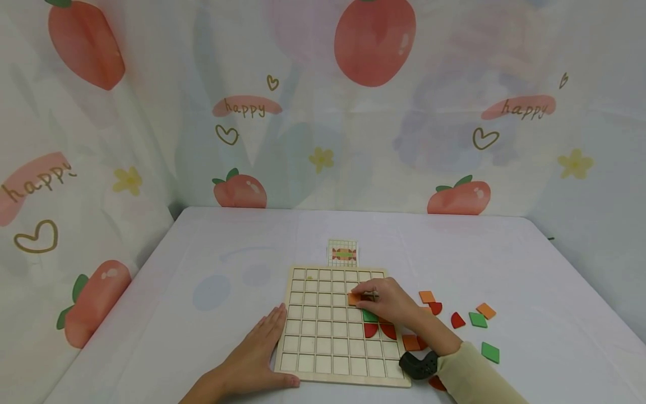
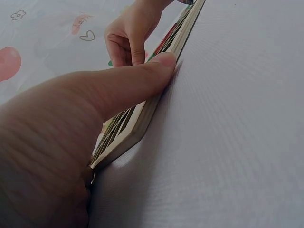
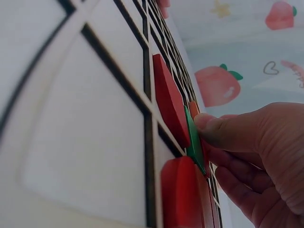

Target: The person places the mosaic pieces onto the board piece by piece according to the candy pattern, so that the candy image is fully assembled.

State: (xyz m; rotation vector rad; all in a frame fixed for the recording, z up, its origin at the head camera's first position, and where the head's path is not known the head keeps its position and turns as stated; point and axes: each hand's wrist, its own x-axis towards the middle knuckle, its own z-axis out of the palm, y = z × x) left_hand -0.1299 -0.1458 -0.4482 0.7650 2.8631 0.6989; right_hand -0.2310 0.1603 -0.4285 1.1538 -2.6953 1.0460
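Note:
A wooden grid board (image 1: 343, 379) lies on the white table. Along its left edge rests my left hand (image 1: 257, 350), fingers extended against the side; the thumb touches the front-left corner, as the left wrist view also shows. Over the board's right half, my right hand (image 1: 387, 303) pinches an orange square tile (image 1: 354, 299) between thumb and fingers, at a grid cell. Nearer to me a green tile (image 1: 370, 316) sits in the grid, with two red quarter-round tiles (image 1: 370, 330) in front of it. The right hand partly hides other tiles there.
Behind the board lies a small pattern card (image 1: 344, 253). Several loose tiles are scattered right of it: an orange square (image 1: 427, 297), a red quarter-round (image 1: 457, 320), a green tile (image 1: 490, 352). A black device (image 1: 419, 365) is at the right wrist. Patterned cloth walls stand behind and left.

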